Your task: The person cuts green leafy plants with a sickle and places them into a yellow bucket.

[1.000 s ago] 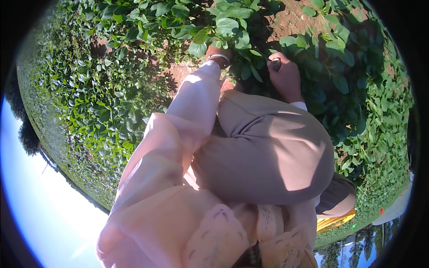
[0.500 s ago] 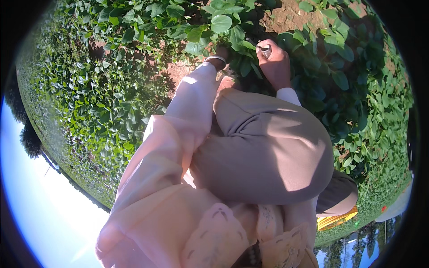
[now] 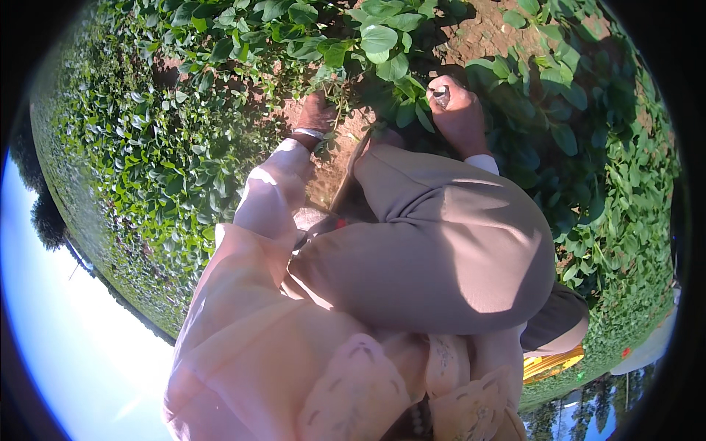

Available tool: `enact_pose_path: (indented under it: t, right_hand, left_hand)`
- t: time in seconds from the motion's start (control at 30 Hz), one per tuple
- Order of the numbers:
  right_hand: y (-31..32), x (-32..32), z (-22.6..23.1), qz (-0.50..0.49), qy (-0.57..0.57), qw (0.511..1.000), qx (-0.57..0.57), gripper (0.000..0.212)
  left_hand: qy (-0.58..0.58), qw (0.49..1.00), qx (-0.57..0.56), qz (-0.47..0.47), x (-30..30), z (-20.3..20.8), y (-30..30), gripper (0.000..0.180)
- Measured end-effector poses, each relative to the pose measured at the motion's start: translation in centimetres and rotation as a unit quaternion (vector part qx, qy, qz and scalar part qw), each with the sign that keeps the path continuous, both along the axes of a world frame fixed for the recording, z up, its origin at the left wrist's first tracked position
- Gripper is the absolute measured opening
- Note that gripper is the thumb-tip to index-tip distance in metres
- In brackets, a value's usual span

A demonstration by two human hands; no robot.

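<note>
1. Left hand [image 3: 315, 114], toward 11 o'clock: at thin-stemmed greenery [image 3: 339, 106] above bare soil [image 3: 332, 167]; finger closure cannot be told.
2. Right hand [image 3: 454, 109], between 1 and 2: fist curled round a shiny-ended object [image 3: 441, 94] — kind unclear.
3. Broad-leaved plant [image 3: 379, 40]: 12 o'clock.
4. Judged step: left-hand stem handling. Next move calls for care — sparing broad leaves.
</note>
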State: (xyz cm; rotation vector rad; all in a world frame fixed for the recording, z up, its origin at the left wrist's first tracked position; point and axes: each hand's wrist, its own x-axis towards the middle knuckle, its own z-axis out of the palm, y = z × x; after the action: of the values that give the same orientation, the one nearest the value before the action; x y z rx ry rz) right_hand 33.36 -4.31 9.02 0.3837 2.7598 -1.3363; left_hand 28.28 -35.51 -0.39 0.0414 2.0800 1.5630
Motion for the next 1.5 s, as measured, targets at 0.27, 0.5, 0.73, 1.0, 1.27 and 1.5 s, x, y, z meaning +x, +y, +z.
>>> enact_pose_path:
  t: [0.27, 0.5, 0.73, 1.0, 1.27, 1.5]
  right_hand:
    - [0.4, -1.7, -0.9, -0.156, 0.042, 0.981, -0.109, 0.009]
    - [1.8, -0.5, -1.3, -0.164, -0.008, 0.979, -0.117, 0.013]
    - [2.1, 0.4, 1.8, -0.134, -0.035, 0.989, -0.054, 0.015]
    - [2.8, 2.4, 1.5, -0.088, -0.029, 0.996, -0.014, 0.014]
    - [0.7, 2.8, 1.8, 0.058, -0.093, 0.993, -0.051, 0.012]
    - [-2.0, 1.6, 1.4, 0.176, -0.135, 0.975, 0.036, 0.017]
  left_hand:
    - [0.230, 0.914, -0.332, -0.027, -2.8, 1.8, 13.2, 0.032]
    - [0.023, 0.882, -0.459, -0.108, -6.4, -0.5, 15.3, 0.046]
    - [0.096, 0.827, -0.475, -0.284, -10.5, -10.5, 12.1, 0.037]
    - [0.043, 0.794, -0.469, -0.384, -11.4, -2.0, 15.6, 0.041]
    - [-0.221, 0.913, -0.299, -0.169, -8.1, 9.8, 8.2, 0.028]
    - [0.135, 0.861, -0.467, -0.148, -0.5, -0.8, 2.2, 0.027]
